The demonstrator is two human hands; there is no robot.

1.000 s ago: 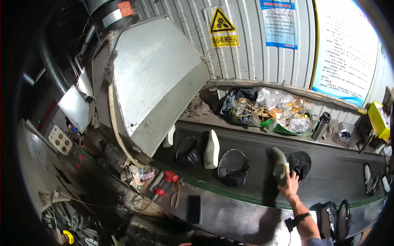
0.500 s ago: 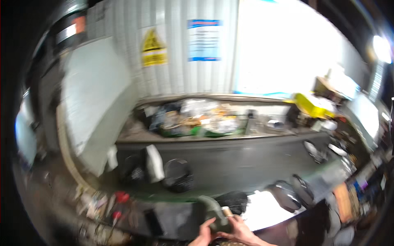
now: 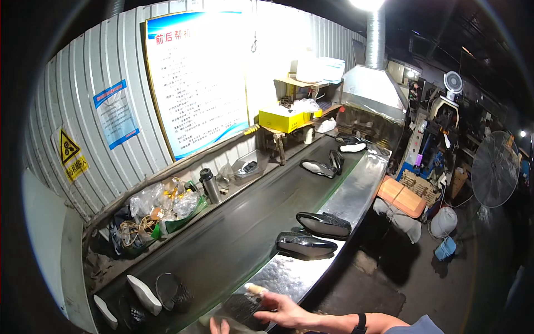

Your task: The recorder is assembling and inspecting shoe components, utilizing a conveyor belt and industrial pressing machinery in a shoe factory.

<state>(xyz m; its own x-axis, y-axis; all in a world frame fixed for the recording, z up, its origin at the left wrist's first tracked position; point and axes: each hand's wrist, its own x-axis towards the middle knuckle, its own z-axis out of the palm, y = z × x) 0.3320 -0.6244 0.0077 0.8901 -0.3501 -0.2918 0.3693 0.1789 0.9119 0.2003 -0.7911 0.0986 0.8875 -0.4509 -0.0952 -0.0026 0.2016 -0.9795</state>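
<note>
My right hand [image 3: 285, 312] reaches in from the lower right, thumb and index finger apart. At its index fingertip is a small tan-and-white piece [image 3: 256, 290]; whether it is a wrap or a held thing I cannot tell. Only the fingers of my left hand [image 3: 219, 325] show at the lower edge, curled on a blurred grey-green piece [image 3: 240, 324] between the hands. Just beyond them sits a black textured shoe [image 3: 240, 305], partly covered. Farther along the silver ledge [image 3: 289, 273], two glossy black shoes [image 3: 306, 246] lie side by side.
A dark conveyor belt [image 3: 239, 234] runs diagonally away, carrying white-soled shoes [image 3: 143, 295] at lower left and more shoes [image 3: 317, 168] far off. Behind it stand a thermos [image 3: 210, 186], bagged scraps [image 3: 167, 203] and a yellow box [image 3: 283, 119]. A stool [image 3: 401, 196] and fan [image 3: 497, 170] are rightward.
My view has swung to the right, so the scene has shifted left and tilted. My right hand has moved apart from the left, which is now mostly out of view.
</note>
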